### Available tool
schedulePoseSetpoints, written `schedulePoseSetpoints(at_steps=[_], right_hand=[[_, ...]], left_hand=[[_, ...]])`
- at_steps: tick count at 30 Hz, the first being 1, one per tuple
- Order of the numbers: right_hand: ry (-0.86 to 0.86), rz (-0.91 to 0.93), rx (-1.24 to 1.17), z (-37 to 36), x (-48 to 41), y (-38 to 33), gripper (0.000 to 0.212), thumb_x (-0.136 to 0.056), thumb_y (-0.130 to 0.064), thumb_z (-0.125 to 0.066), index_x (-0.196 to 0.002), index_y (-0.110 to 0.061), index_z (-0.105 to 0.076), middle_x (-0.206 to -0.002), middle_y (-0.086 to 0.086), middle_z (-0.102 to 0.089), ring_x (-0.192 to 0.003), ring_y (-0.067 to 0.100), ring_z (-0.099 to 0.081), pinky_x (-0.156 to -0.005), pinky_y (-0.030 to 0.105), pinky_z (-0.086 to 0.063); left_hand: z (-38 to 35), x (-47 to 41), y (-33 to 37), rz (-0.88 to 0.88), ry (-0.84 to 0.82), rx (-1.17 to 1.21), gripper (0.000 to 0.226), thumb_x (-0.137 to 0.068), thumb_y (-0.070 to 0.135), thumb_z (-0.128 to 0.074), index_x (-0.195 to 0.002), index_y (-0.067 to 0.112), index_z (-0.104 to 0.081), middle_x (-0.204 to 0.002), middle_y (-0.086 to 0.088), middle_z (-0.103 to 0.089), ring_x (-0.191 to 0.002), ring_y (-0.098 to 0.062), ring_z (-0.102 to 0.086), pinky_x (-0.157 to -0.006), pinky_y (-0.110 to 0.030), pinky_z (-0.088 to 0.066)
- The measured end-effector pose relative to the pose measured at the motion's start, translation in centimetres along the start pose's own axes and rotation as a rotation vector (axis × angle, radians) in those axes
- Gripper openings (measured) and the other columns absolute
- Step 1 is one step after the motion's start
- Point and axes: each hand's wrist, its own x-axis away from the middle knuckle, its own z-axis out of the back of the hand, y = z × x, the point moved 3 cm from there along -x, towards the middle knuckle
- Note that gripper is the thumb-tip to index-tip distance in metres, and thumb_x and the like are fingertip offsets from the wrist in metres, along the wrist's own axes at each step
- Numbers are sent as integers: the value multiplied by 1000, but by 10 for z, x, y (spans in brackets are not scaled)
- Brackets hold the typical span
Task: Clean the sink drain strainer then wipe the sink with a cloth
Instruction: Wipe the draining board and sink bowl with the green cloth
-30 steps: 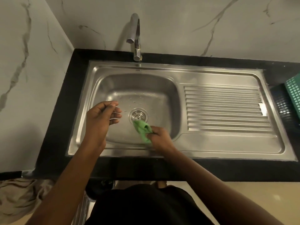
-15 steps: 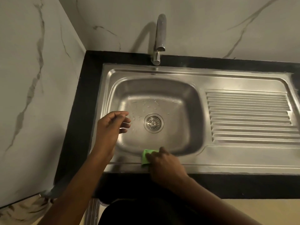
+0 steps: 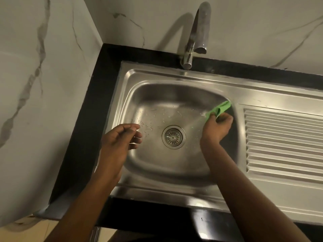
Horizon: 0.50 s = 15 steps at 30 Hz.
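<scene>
A stainless steel sink (image 3: 157, 165) fills the middle of the head view, with a round drain strainer (image 3: 173, 137) seated in its floor. My right hand (image 3: 216, 128) is shut on a small green cloth (image 3: 219, 109) and presses it against the basin's right wall, near the upper right corner. My left hand (image 3: 120, 138) hovers over the basin's left side, fingers loosely curled and empty. Water droplets dot the basin floor left of and above the strainer.
A chrome faucet (image 3: 195, 37) rises from the back rim. A ribbed drainboard (image 3: 283, 142) lies to the right of the basin. Black countertop (image 3: 87, 130) frames the sink, and marble walls meet in the left corner.
My right hand carried the green cloth from the basin's front rim to the right wall near the back. My left hand stayed over the left side. The view shifted closer.
</scene>
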Motion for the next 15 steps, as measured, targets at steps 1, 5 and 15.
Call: schedulePoseSetpoints(at_steps=[1,5,15], right_hand=[[30,19,-2,-15,-6,-1,20,-89,2,-61,-102,-13,-57,-103,1,-59,-76,-5,-56,-72,2,-42],[64,131,21,-86,-10,-10,26,-82,11,-55,-106,1,-58,-117,19,-54,-98,29,-58,-95,33,-47],[-401,465,237,-192,93,-1,36,-68,14,-57,-88,-16,-59,-107,-2,-59,-94,23,-58,-72,43,-57]], left_hand=[[1,-1,-3,4,-4,1,20,-102,13,-63,-97,21,-81,-86,-8,-79,-80,-21,-74,-69,-27,-59],[3,-4,-11,3,-42,-13,22,-103,12,-62,-99,21,-81,-88,-9,-78,-81,-21,-74,-70,-28,-58],[23,-4,-8,4,-28,19,19,-101,16,-64,-100,24,-82,-87,-8,-79,-82,-22,-76,-71,-26,-60]])
